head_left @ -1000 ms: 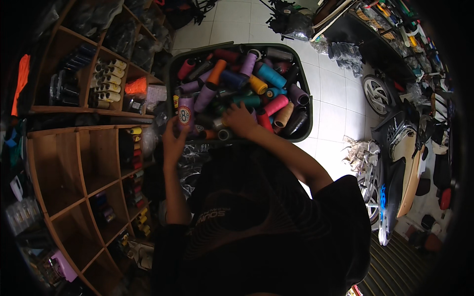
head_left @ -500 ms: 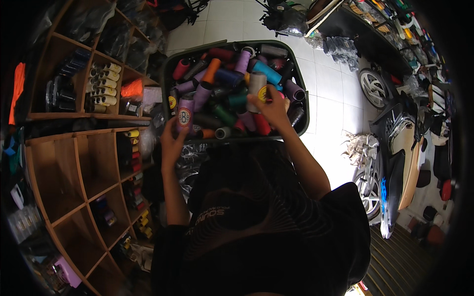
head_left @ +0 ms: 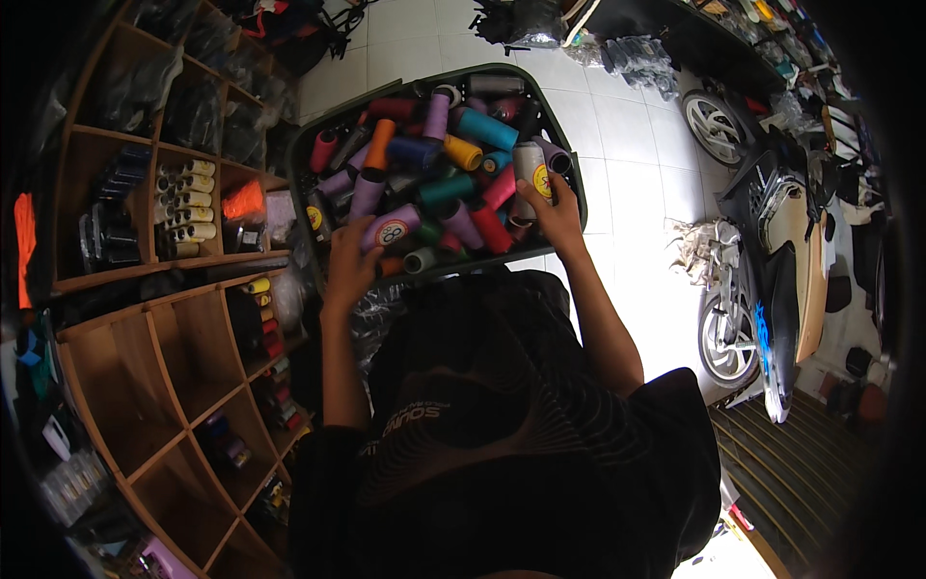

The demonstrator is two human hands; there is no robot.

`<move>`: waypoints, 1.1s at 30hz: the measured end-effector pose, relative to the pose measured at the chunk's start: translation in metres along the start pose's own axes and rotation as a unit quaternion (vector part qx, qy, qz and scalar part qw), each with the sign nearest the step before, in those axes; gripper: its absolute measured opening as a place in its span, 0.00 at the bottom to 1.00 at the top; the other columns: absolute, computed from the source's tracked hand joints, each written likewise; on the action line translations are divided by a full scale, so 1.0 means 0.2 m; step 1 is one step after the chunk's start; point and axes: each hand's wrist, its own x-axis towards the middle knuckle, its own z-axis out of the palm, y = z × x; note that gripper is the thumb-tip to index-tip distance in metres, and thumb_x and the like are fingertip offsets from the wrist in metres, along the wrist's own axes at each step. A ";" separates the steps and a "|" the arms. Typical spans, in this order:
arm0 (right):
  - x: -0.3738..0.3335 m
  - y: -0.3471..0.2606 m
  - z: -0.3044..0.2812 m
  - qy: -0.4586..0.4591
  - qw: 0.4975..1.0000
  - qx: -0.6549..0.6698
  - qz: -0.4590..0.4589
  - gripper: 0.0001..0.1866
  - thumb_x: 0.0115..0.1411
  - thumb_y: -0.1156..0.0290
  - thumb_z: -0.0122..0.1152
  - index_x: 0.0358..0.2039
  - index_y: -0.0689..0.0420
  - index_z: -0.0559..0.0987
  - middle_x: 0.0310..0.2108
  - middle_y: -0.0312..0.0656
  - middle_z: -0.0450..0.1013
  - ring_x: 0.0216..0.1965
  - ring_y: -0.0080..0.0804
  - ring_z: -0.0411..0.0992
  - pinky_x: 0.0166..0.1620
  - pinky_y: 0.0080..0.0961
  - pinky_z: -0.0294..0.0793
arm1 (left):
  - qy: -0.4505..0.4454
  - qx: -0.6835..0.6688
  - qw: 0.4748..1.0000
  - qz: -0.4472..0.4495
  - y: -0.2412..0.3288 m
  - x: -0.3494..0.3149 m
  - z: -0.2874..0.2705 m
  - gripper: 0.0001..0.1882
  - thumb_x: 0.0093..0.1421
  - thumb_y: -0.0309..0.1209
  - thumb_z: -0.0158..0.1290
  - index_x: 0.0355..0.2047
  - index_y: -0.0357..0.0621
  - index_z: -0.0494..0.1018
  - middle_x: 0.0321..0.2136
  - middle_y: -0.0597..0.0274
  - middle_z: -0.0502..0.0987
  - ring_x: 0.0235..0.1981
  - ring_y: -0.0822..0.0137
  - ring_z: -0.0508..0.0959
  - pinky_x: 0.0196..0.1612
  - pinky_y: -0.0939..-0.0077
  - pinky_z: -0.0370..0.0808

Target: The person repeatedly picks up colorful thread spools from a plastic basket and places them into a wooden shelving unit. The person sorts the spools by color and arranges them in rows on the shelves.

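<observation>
A dark green plastic crate point(head_left: 482, 262) in front of me is heaped with thread spools of many colours. My left hand point(head_left: 350, 259), at the crate's near left corner, has its fingers closed around the lower end of a purple thread spool point(head_left: 395, 226) with a round label. That spool tilts over the heap. At the right side of the crate, my right hand point(head_left: 561, 214) grips a grey thread spool point(head_left: 529, 166) with a yellow label, held nearly upright. Between the hands lie a red spool point(head_left: 491, 228), a teal spool point(head_left: 447, 191) and a yellow spool point(head_left: 463, 151).
Wooden cubby shelves point(head_left: 183, 434) line the left side; one cubby holds cream spools point(head_left: 193, 207). A motorbike point(head_left: 762, 280) stands on the right, with a cloth bundle point(head_left: 704, 246) against it. White floor tiles point(head_left: 627, 193) lie between crate and motorbike.
The purple spool has gone from upright to tilted over the heap in my left hand. My right hand has moved toward the crate's right side with the grey spool. The whole view has shifted slightly.
</observation>
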 end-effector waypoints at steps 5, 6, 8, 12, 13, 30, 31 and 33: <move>0.00 0.06 -0.04 0.018 1.000 -0.012 0.000 0.31 0.54 0.50 0.72 0.46 0.64 0.78 0.36 0.46 0.79 0.37 0.30 0.78 0.42 0.28 0.76 | -0.011 0.038 0.995 0.088 -0.09 0.06 0.06 0.29 0.54 0.24 0.61 0.57 0.43 0.69 0.53 0.52 0.72 0.55 0.49 0.71 0.60 0.61 0.66; -0.01 0.06 -0.05 0.023 1.000 -0.016 0.008 0.31 0.54 0.50 0.72 0.46 0.64 0.78 0.35 0.46 0.79 0.37 0.30 0.78 0.42 0.28 0.76 | -0.007 0.058 0.994 0.094 -0.09 0.07 0.06 0.29 0.54 0.24 0.61 0.57 0.43 0.69 0.53 0.52 0.72 0.55 0.50 0.71 0.60 0.61 0.67; -0.01 0.08 -0.07 0.025 1.000 -0.015 0.008 0.31 0.54 0.51 0.73 0.46 0.64 0.78 0.35 0.46 0.79 0.37 0.31 0.78 0.42 0.29 0.76 | 0.010 0.021 0.999 0.038 -0.06 0.10 0.05 0.27 0.53 0.23 0.61 0.55 0.41 0.69 0.51 0.50 0.73 0.55 0.46 0.71 0.59 0.58 0.66; -0.03 0.10 -0.09 0.025 1.000 -0.009 0.014 0.30 0.54 0.51 0.72 0.46 0.65 0.78 0.35 0.47 0.79 0.37 0.32 0.78 0.42 0.28 0.76 | 0.060 0.016 0.998 0.007 -0.14 0.17 0.06 0.27 0.53 0.24 0.61 0.54 0.38 0.68 0.49 0.46 0.73 0.54 0.44 0.71 0.57 0.55 0.67; -0.04 0.09 -0.09 0.028 1.000 -0.008 0.011 0.29 0.55 0.52 0.72 0.46 0.65 0.78 0.35 0.45 0.78 0.36 0.29 0.76 0.40 0.26 0.75 | 0.067 0.026 0.997 0.012 -0.20 0.19 0.08 0.27 0.53 0.25 0.61 0.54 0.38 0.67 0.49 0.46 0.72 0.54 0.44 0.71 0.56 0.55 0.68; -0.13 0.13 -0.12 0.046 0.999 0.020 -0.008 0.27 0.56 0.54 0.70 0.42 0.66 0.78 0.31 0.44 0.77 0.32 0.27 0.75 0.36 0.26 0.74 | 0.107 -0.087 0.987 -0.079 -0.23 0.32 0.02 0.31 0.54 0.35 0.66 0.56 0.39 0.69 0.51 0.48 0.70 0.53 0.54 0.72 0.57 0.63 0.68; -0.12 0.14 -0.11 0.043 0.999 0.019 -0.005 0.27 0.56 0.53 0.71 0.43 0.67 0.78 0.31 0.45 0.78 0.32 0.28 0.76 0.37 0.26 0.74 | 0.111 -0.100 0.986 -0.075 -0.25 0.31 0.01 0.31 0.54 0.35 0.66 0.56 0.39 0.69 0.51 0.49 0.70 0.54 0.54 0.71 0.58 0.63 0.67; -0.10 0.16 -0.11 0.037 0.999 0.017 0.001 0.28 0.55 0.53 0.71 0.43 0.67 0.78 0.31 0.46 0.78 0.33 0.29 0.77 0.37 0.26 0.75 | 0.119 -0.126 0.983 -0.068 -0.28 0.28 -0.02 0.31 0.55 0.35 0.65 0.57 0.39 0.69 0.52 0.50 0.70 0.55 0.55 0.70 0.59 0.62 0.66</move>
